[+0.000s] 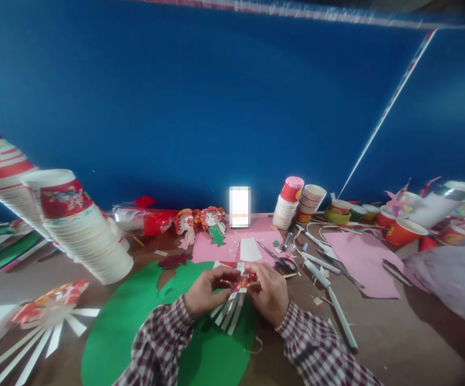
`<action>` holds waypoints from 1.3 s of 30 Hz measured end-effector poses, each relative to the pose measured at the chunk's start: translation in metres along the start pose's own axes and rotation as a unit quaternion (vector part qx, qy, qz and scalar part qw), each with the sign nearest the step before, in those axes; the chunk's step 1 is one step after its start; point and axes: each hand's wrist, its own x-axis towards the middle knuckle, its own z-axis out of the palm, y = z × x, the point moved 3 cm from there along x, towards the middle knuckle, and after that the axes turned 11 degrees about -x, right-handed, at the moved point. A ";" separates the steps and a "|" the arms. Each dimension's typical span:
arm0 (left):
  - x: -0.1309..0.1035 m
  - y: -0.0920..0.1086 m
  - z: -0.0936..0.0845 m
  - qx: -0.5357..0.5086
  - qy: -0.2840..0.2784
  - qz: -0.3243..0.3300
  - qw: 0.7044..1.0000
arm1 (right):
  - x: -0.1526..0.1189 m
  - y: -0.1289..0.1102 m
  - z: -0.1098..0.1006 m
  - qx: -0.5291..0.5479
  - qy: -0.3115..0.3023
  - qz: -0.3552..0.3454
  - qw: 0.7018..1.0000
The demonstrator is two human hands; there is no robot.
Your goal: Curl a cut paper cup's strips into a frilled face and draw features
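At table (pixel 397 338) centre, between the hands: red-and-white paper cup cut into strips (pixel 240 285), held up off the surface, white strips fanning toward six o'clock.
Left hand (pixel 205 294): fingers narrow, pinching the cut cup from its nine o'clock side; bracing grip, I judge.
Right hand (pixel 270 292): fingertips bunched on the three o'clock side of the same piece; two-sided pinch likely stops the thin strips twisting.
Green sheet: large rounded green paper (pixel 112 321) under the left forearm, spreading toward eight o'clock; probably serves as a work mat.
Scissors: black-handled metal pair (pixel 286 264), two o'clock, near the right hand; easy reach, presumably why they lie there.
Pink paper: flat pale-pink sheet (pixel 268 236) at twelve o'clock, small white scraps on it.
Paper figures: ruffled red-and-yellow pair (pixel 212 217) at eleven o'clock, back near the blue wall (pixel 216 107), seemingly parked out of the way.
Cup stack: tall leaning column of nested white paper cups (pixel 91 236), between nine and ten; nesting likely saves room.
Splayed cup: second cut cup (pixel 51 316), nine o'clock, strips spread flat.
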 end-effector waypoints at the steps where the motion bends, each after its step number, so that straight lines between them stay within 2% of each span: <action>1: 0.000 0.000 0.000 0.010 -0.003 0.003 1.000 | 0.000 0.000 0.000 0.000 -0.005 0.002 1.000; 8: 0.001 -0.003 0.002 0.058 0.031 -0.001 0.998 | 0.000 -0.001 0.001 0.000 -0.015 0.000 1.000; 16: 0.003 -0.005 0.001 0.077 0.071 0.016 0.994 | -0.001 0.000 0.005 -0.005 0.001 -0.002 1.000; 19: 0.002 -0.005 0.000 0.075 0.068 0.017 0.995 | -0.001 -0.001 0.004 0.000 0.002 -0.014 1.000; 24: 0.000 0.003 0.005 0.046 0.019 0.009 0.999 | 0.000 -0.002 0.002 0.007 -0.015 -0.003 1.000; 27: 0.000 0.005 0.005 0.078 0.037 0.011 0.996 | 0.000 -0.003 0.001 0.011 -0.009 -0.017 1.000; 32: 0.003 -0.003 0.004 0.129 0.088 -0.001 0.988 | -0.001 -0.006 0.002 0.010 -0.005 -0.046 0.999; 39: 0.003 -0.004 0.001 0.177 0.087 0.018 0.980 | 0.000 -0.008 0.002 -0.005 -0.022 -0.041 0.999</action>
